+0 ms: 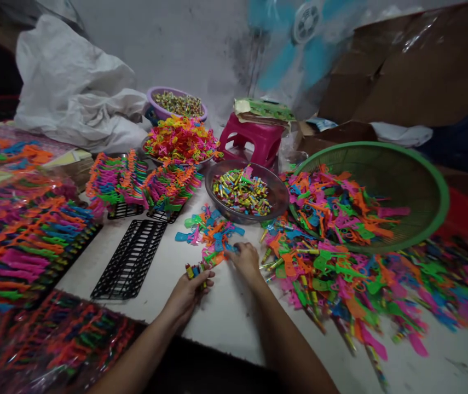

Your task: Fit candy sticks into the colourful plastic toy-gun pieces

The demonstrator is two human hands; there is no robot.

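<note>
My left hand (188,293) is closed around several small tubes (196,270) with shiny gold, red and blue wrapping, their ends sticking up past the thumb. My right hand (245,261) reaches into a small heap of plastic toy guns (207,227) in blue, green, pink and orange. Its fingertips pinch a blue toy gun (229,249) at the heap's near edge. Just behind the heap stands a dark see-through bowl (213,200) holding many of the same wrapped tubes (242,191).
Black plastic racks (129,260) lie left of my hands. Filled racks (32,246) of colourful toy guns crowd the left side. A green basket (441,202) spills toy guns over the table's right. Behind are a pink stool (254,139), a purple basin (151,98) and a fan (307,24).
</note>
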